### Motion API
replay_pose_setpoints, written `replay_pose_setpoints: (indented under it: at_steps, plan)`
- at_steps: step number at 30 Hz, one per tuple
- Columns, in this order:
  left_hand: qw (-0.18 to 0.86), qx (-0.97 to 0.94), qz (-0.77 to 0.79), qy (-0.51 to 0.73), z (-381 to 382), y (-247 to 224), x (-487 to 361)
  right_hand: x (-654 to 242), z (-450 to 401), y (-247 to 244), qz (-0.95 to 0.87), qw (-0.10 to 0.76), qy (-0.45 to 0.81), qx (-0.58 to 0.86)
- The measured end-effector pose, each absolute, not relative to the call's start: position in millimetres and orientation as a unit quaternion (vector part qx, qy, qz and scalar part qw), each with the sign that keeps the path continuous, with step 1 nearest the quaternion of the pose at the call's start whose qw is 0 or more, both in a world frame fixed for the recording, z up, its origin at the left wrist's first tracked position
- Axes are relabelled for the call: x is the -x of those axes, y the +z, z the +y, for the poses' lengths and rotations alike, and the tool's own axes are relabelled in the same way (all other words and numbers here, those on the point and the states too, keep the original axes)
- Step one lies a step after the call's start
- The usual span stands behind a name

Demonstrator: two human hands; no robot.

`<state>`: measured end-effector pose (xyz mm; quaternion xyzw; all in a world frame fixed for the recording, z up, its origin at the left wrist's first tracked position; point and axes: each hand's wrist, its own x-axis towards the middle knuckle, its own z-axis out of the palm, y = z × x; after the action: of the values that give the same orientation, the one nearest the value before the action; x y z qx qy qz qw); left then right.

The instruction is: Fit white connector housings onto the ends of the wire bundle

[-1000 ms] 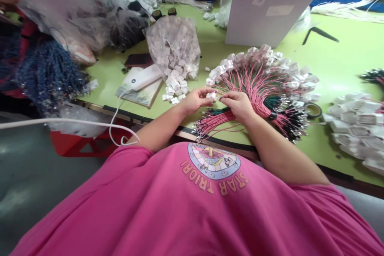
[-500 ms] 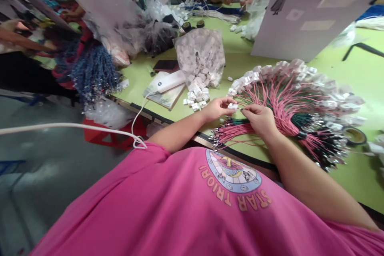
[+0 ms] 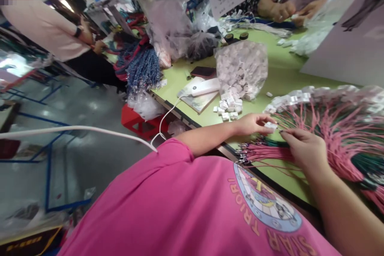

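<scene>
Holds a white connector (image 3: 271,126) in the left hand (image 3: 251,124), near the right hand (image 3: 309,150) (pinching a thin wire (image 3: 279,129), probably), seemingly for steadiness.

Left grip (image 3: 253,124) on white connector (image 3: 271,126), pink wires (image 3: 270,153) nearby

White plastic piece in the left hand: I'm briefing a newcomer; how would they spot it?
On the green table, find the clear bag. Nearer the wearer, rightward, is the left hand. It holds the white plastic piece, unlike the loose pile by the bag.
</scene>
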<state>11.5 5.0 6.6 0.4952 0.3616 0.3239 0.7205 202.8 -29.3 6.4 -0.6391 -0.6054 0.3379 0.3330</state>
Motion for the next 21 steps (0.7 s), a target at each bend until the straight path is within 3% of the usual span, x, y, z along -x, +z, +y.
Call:
replay_pose_setpoints:
  at_steps: [10,17,21]
  plan:
    - [0.652,-0.582,0.374,0.311,3,-5,-11,-194,-35,16,-0.694,0.3,0.286,0.589]
    - [0.645,-0.566,0.402,0.321,2,-6,-12,-197,-31,16,-0.631,0.339,0.393,0.577]
    - [0.639,-0.582,0.397,0.307,0,-5,-14,-195,-32,12,-0.681,0.3,0.325,0.583]
